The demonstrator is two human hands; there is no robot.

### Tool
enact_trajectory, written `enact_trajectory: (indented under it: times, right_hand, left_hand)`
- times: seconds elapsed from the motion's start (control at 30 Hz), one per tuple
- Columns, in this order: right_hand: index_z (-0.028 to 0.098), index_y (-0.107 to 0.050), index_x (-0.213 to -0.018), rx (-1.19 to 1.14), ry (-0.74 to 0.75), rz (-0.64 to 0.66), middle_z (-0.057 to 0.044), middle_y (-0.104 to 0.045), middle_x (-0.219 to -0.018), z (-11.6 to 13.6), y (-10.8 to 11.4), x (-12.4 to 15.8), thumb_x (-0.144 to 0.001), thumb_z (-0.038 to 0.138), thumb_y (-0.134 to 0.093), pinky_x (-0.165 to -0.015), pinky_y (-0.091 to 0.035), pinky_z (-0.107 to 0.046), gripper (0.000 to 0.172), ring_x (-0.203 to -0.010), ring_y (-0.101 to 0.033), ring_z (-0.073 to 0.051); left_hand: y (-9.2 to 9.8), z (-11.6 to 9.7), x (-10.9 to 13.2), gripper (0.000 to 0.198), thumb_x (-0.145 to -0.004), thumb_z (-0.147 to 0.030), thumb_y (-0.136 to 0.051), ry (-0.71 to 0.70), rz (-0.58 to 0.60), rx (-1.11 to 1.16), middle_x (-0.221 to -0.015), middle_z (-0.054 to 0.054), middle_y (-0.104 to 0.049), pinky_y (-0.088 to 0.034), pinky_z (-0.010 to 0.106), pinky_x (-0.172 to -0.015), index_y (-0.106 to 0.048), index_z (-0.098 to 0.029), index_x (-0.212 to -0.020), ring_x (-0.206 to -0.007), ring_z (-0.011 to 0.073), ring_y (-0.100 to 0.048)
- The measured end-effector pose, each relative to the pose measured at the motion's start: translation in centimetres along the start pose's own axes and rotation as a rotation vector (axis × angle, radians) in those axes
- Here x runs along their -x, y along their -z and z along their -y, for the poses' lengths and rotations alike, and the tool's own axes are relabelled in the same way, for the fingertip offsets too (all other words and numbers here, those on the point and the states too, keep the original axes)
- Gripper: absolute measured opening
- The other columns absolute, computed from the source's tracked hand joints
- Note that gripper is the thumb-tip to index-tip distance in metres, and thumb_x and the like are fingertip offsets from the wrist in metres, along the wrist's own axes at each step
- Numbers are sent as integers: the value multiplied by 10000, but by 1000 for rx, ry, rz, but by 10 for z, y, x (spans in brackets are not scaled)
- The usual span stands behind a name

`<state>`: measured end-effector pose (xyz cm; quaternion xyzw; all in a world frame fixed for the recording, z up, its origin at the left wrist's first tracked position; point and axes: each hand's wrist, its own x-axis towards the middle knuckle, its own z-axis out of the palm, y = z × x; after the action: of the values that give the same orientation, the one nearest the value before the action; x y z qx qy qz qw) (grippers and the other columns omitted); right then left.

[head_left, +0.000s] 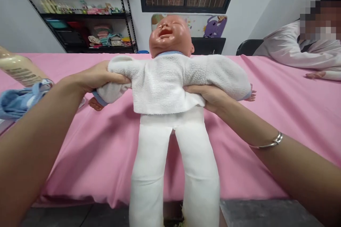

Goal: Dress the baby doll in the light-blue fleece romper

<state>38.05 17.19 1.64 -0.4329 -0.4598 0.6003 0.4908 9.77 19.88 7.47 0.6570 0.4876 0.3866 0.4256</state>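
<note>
A baby doll (pixel 170 39) with a bald plastic head and white cloth legs is held up over the pink-covered table, its face turned upward. It wears a white fleecy top (pixel 160 85) with blue trim at neck and cuffs. My left hand (pixel 102 76) is closed around the sleeved arm on the left, and the doll's small hand pokes out below the cuff. Under the other arm, my right hand (pixel 206 94) grips the side of the top near the doll's torso. Some of its fingers are hidden behind the doll.
Blue cloth (pixel 20 101) and a pale bottle (pixel 21 67) lie at the left on the pink table cover (pixel 266 127). A person in a light sleeve (pixel 287 46) leans on the far right side. Behind stand a black shelf (pixel 85 16) with goods and a black chair (pixel 249 46).
</note>
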Motion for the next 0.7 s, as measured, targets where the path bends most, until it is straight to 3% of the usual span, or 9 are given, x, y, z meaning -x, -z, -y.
enact_trajectory:
  times: [0.1, 0.2, 0.3, 0.37, 0.53, 0.7]
  right_hand:
    - [190, -723, -982, -4, 36, 60, -67, -699, -1118, -6, 5, -15, -630, 142, -799, -1023, -544, -381, 363, -1108, -648, -244]
    - [175, -696, -985, 28, 69, 45, -57, -711, -1034, -13, 8, -29, -643, 97, -761, -999, -545, -370, 357, -1069, -660, -221]
    - [167, -653, -822, 159, 75, -58, -35, -701, -869, -21, 14, -40, -668, 96, -724, -916, -558, -322, 183, -969, -671, -189]
    - [185, -609, -713, 239, 45, -106, -23, -680, -779, -26, 20, -46, -691, 126, -712, -861, -559, -289, 121, -901, -666, -170]
    - [227, -524, -632, 269, 57, -153, -1, -682, -760, -41, 30, -65, -741, 268, -705, -861, -537, -258, 215, -884, -646, -127]
    - [228, -532, -645, 241, 101, -156, -23, -698, -796, -54, 36, -85, -686, 301, -754, -841, -544, -276, 236, -930, -646, -159]
  left_hand:
    - [2, 7, -12, 445, -754, -152, -749, 25, -76, -256, -599, -10, -634, -549, 479, -770, -599, 98, -1091, -711, 232, -696]
    - [0, 17, -18, 540, -801, -328, -699, 12, -103, -394, -720, -1, -658, -547, 394, -801, -602, 76, -1146, -885, 268, -691]
    - [-2, 27, -21, 637, -819, -457, -601, 1, -69, -485, -783, -17, -661, -497, 165, -632, -595, 64, -1185, -817, 189, -690]
    - [-3, 33, -25, 655, -818, -466, -578, -17, -54, -506, -821, -26, -682, -428, 85, -546, -583, 59, -1209, -758, 132, -678]
    - [-5, 47, -39, 636, -789, -405, -632, -99, -97, -496, -959, -64, -706, -427, 46, -577, -557, -35, -1301, -847, 88, -653]
    - [-8, 52, -44, 608, -782, -401, -658, -93, -114, -465, -946, -75, -705, -436, 56, -587, -584, -69, -1286, -830, 71, -628]
